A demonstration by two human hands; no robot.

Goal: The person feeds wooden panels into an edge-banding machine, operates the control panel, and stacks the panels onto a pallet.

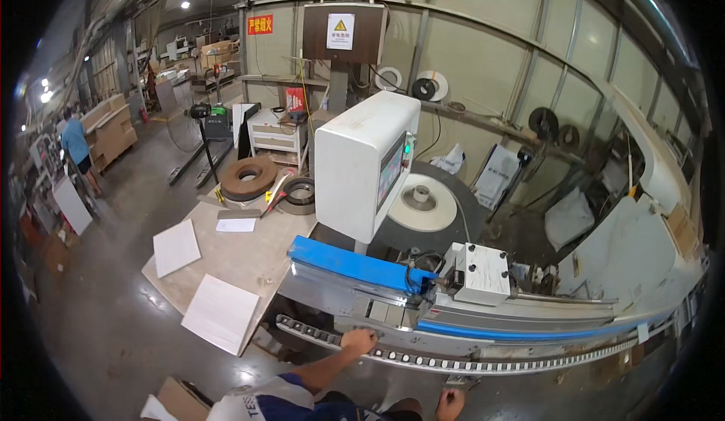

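The machine's guard bar (355, 264) was bright blue, its control cabinet (361, 160) white with a coloured screen, its conveyor chain (483, 363) grey and black, while white panels (220, 313) lay at the near edge of a pale beige worktable (249, 251), by brown and black tape rolls (248, 177).

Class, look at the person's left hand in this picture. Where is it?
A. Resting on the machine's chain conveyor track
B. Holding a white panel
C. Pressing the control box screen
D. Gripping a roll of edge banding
A: the left hand lies on the chain conveyor track along the machine's front, well below the white control box and away from the white panels lying on the low table.
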